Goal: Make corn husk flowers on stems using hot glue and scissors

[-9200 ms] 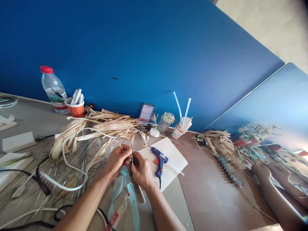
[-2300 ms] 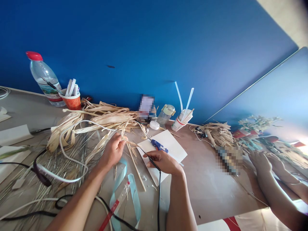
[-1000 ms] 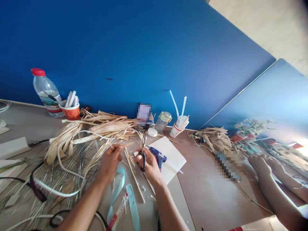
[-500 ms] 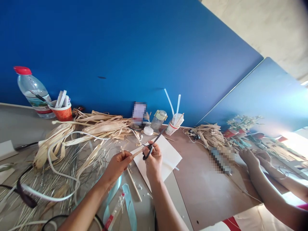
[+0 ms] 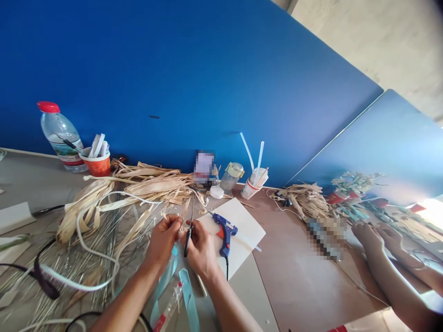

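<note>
My left hand [image 5: 165, 237] pinches a small strip of dried husk [image 5: 184, 213] near the table's middle. Close beside it, my right hand [image 5: 200, 246] is wrapped round black-handled scissors [image 5: 188, 237], whose blades point up and away from me beside the strip. Just right of my right hand, a blue glue gun [image 5: 226, 233] with an orange trigger lies on a white sheet [image 5: 247, 226]. Bundles of dried husk [image 5: 155, 186] lie behind my left hand. Light blue ribbon [image 5: 188, 295] is below my hands.
Thin wires [image 5: 100, 244] and a white cable [image 5: 81, 230] spread on the left. Along the blue partition [image 5: 173, 83] stand a bottle [image 5: 64, 136], a red cup [image 5: 98, 166], a jar [image 5: 231, 177] and a cup with glue sticks [image 5: 251, 188]. Another person's hands [image 5: 367, 237] are at right.
My right hand and the scissors have moved left, close to my left hand, uncovering the glue gun. The scissors now point more upright. The view has shifted slightly.
</note>
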The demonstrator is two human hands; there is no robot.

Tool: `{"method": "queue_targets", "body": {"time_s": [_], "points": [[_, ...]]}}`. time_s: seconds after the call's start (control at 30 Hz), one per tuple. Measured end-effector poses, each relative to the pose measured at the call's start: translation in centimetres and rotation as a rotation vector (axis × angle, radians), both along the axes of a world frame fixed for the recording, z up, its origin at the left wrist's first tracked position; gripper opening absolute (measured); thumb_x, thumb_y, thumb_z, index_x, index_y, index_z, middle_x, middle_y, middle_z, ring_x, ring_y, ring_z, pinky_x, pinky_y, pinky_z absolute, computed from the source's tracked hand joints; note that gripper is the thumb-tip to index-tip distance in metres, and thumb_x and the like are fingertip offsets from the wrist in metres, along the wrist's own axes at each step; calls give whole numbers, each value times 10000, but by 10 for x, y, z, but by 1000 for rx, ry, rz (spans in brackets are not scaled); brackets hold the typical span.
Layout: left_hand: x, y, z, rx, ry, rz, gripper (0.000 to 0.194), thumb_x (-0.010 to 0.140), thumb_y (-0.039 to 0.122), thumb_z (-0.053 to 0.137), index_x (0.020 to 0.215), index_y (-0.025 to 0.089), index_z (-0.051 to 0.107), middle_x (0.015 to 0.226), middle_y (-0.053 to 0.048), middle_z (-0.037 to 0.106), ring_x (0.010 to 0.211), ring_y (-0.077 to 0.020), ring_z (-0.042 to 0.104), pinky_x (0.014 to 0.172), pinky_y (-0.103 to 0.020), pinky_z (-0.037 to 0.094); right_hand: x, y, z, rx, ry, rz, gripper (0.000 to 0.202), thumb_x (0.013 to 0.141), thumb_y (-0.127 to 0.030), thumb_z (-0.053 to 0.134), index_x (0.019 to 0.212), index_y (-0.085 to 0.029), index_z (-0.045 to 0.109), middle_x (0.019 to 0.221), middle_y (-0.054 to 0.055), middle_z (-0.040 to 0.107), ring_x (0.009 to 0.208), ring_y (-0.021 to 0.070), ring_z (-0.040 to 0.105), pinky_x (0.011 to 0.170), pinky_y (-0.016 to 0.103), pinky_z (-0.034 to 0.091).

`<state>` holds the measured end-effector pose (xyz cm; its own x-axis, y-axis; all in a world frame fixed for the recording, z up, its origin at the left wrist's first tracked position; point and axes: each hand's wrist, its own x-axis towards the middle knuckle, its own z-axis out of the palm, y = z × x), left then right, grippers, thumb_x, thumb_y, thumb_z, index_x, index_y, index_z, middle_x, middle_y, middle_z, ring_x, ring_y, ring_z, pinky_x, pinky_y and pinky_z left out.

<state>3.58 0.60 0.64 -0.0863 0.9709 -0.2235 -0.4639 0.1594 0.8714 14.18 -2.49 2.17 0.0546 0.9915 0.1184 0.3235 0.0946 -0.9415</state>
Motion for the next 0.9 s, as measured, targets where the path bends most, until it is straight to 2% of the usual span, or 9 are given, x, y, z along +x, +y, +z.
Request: {"method": "queue_targets", "body": {"time_s": [0.1,0.27,0.43,0.53,0.6,0.7,0.77,0.9], "points": [[1,-2,1,3,-57,-12,275,592,363,775,701,161,623,593,47,569,510,-78,477,517,-204,399,-5,-1,0,12,-26,13,138,800,-285,564,868,-175,612,687,-11,572,603,127,494,572,233,417],[3,-3,4,5,-90,-28,293,570,360,786,693,155,616,602,39,577,535,-83,493,528,-202,409,-6,0,-1,26,29,39,134,791,-262,577,879,-172,624,705,-2,600,635,138,532,607,244,448],[-2,1,3,-19,1,-73,277,606,360,760,718,167,597,605,49,546,512,-81,456,506,-209,358,3,4,3,-5,280,52,224,776,-327,624,938,-173,627,735,5,623,646,139,540,602,245,438],[-13,6,4,31,129,-204,209,669,354,694,692,177,583,520,78,427,459,-73,350,480,-211,277,23,11,8,-69,462,-8,324,763,-382,642,1010,-175,605,644,-26,590,534,107,458,506,222,355],[-20,8,5,96,254,-343,193,690,343,662,642,181,568,493,84,357,449,-75,303,472,-217,230,38,15,12,-61,551,-40,375,736,-374,667,1046,-180,585,703,-12,632,530,96,447,496,217,330],[-27,8,6,228,437,-450,157,705,311,649,634,181,596,566,47,453,530,-101,379,529,-225,276,56,18,17,-96,567,36,386,686,-325,703,1028,-183,593,745,-3,660,558,95,477,509,212,339],[-28,7,5,252,515,-526,129,678,289,667,621,186,615,572,37,473,548,-116,395,540,-231,282,61,17,20,-137,516,83,384,650,-281,725,1001,-179,607,741,-4,665,596,104,515,533,213,364],[-26,6,5,264,546,-580,117,674,295,676,635,188,646,576,27,497,553,-126,404,544,-240,296,61,16,21,-189,401,128,332,602,-220,736,907,-175,612,633,-46,611,577,103,530,560,220,397]]}}
